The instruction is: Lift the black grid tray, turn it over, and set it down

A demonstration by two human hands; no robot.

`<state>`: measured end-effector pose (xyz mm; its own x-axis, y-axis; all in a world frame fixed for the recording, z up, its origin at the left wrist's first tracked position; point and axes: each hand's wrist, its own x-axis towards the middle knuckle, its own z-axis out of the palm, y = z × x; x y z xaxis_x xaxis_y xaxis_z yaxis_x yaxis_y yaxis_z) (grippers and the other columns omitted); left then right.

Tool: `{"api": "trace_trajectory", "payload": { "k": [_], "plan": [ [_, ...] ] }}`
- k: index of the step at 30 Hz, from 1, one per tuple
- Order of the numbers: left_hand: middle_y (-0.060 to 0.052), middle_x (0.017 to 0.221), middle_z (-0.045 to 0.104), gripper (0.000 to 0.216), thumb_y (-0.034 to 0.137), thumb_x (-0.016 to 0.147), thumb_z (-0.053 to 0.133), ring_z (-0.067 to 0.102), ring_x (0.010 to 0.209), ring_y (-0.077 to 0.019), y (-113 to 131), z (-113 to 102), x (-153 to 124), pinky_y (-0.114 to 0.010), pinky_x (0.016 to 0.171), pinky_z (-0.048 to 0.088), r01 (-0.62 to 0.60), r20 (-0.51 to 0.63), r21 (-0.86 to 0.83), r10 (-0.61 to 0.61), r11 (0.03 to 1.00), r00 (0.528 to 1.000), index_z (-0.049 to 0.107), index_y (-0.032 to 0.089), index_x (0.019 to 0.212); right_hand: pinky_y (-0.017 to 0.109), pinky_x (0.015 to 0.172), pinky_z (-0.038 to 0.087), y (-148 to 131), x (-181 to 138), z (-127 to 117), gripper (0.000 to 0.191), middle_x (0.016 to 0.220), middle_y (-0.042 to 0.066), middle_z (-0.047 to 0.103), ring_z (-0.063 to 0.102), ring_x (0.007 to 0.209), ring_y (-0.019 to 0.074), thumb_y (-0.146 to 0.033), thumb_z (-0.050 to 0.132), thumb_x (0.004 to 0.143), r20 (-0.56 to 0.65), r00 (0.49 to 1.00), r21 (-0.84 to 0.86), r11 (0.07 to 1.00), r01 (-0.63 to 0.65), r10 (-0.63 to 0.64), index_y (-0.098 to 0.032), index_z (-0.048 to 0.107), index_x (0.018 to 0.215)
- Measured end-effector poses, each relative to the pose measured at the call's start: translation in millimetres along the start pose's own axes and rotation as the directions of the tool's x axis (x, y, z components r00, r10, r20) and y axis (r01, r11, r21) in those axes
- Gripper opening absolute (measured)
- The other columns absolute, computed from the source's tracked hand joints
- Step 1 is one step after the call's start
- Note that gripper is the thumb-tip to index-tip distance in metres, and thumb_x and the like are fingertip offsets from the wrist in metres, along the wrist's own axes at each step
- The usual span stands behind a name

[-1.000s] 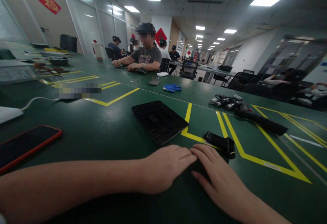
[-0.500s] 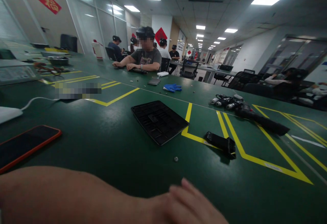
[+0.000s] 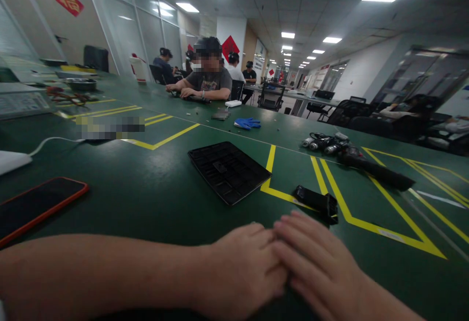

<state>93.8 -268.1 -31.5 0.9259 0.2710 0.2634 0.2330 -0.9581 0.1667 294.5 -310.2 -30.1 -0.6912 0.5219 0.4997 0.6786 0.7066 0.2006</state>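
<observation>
Near the bottom centre, my left hand [image 3: 244, 267] is closed with its back toward me, and what its fingers hold, if anything, is hidden. Against its knuckles rests my right hand [image 3: 315, 252], its fingers stretched out and lying close together. A dark shape [image 3: 286, 307] shows below both hands; I cannot make out what it is. Beyond them, a black rectangular plastic panel [image 3: 229, 172] lies with its ribbed side up. To its right is a small black plastic part [image 3: 317, 202], across the yellow tape.
A phone in an orange case [image 3: 40, 203] lies at left. At right are black cylindrical tools [image 3: 361, 162]. A blue glove [image 3: 247, 124] lies farther back on the green table [image 3: 146, 203]. Across the table sits a person [image 3: 210, 79] with both hands on a dark object.
Both hands have come up into view at the bottom centre and now touch each other. A small round metal piece seen earlier on the table is now almost wholly hidden behind the hands.
</observation>
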Motion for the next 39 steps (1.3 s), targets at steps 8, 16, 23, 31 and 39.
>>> {"api": "trace_trajectory", "payload": {
  "k": [8, 16, 23, 31, 39],
  "plan": [
    [-0.007, 0.082, 0.054, 0.013, 0.015, 0.083, 0.046, 0.048, 0.067, -0.0166, -49.9, -15.0, 19.4, -0.029, 0.057, 0.039, -0.073, 0.235, 0.273, 0.007, 0.959, 0.972, 0.058, 0.013, 0.089, 0.051, 0.092, 0.043, 75.0, -42.7, 26.7, 0.040, 0.112, 0.013, 0.058, 0.050, 0.106, 0.0288, -0.036, 0.041, 0.087, 0.158, 0.667, -0.234, 0.684, -0.691, 0.728, -0.015, 0.048, 0.120],
    [-0.005, 0.083, 0.056, 0.016, 0.025, 0.087, 0.036, 0.054, 0.067, -0.0142, -57.3, -52.4, 30.4, -0.026, 0.056, 0.042, 0.358, 0.225, -0.577, -0.279, 0.734, 0.934, 0.050, 0.016, 0.086, 0.048, 0.092, 0.043, 72.1, -41.8, 25.4, 0.041, 0.111, 0.011, 0.057, 0.048, 0.106, 0.0273, -0.036, 0.040, 0.087, 0.186, 0.654, -0.168, 0.679, -0.714, 0.733, -0.016, 0.047, 0.122],
    [-0.005, 0.080, 0.053, 0.022, 0.031, 0.079, 0.041, 0.053, 0.069, -0.0158, -139.5, -68.5, 39.1, -0.028, 0.059, 0.040, 0.558, -0.030, -0.563, -0.690, 0.610, 0.724, 0.051, 0.015, 0.090, 0.047, 0.093, 0.042, 72.5, -40.4, 25.4, 0.041, 0.112, 0.012, 0.057, 0.047, 0.107, 0.0271, -0.035, 0.040, 0.087, 0.202, 0.636, -0.159, 0.666, -0.729, 0.745, -0.015, 0.047, 0.122],
    [-0.014, 0.090, 0.055, 0.053, 0.057, 0.078, 0.044, 0.052, 0.086, -0.0265, -179.2, -45.7, 27.4, -0.036, 0.077, 0.039, 0.492, 0.051, 0.299, -0.529, 0.818, 0.847, 0.063, 0.008, 0.088, 0.049, 0.095, 0.039, 75.4, -43.1, 29.1, 0.043, 0.114, 0.012, 0.056, 0.046, 0.109, 0.0285, -0.034, 0.043, 0.083, 0.187, 0.574, -0.022, 0.588, -0.809, 0.797, -0.016, 0.047, 0.122],
    [-0.011, 0.103, 0.049, 0.043, 0.048, 0.084, 0.042, 0.048, 0.092, -0.0209, -125.9, -22.6, 33.1, -0.034, 0.082, 0.040, 0.353, -0.070, -0.153, -0.366, 0.923, 0.928, 0.051, 0.011, 0.105, 0.044, 0.094, 0.043, 41.1, -27.7, 32.1, 0.045, 0.120, 0.010, 0.052, 0.048, 0.112, 0.0253, -0.035, 0.050, 0.078, 0.188, 0.476, 0.413, 0.371, -0.832, 0.859, -0.022, 0.047, 0.121]
  ]
}}
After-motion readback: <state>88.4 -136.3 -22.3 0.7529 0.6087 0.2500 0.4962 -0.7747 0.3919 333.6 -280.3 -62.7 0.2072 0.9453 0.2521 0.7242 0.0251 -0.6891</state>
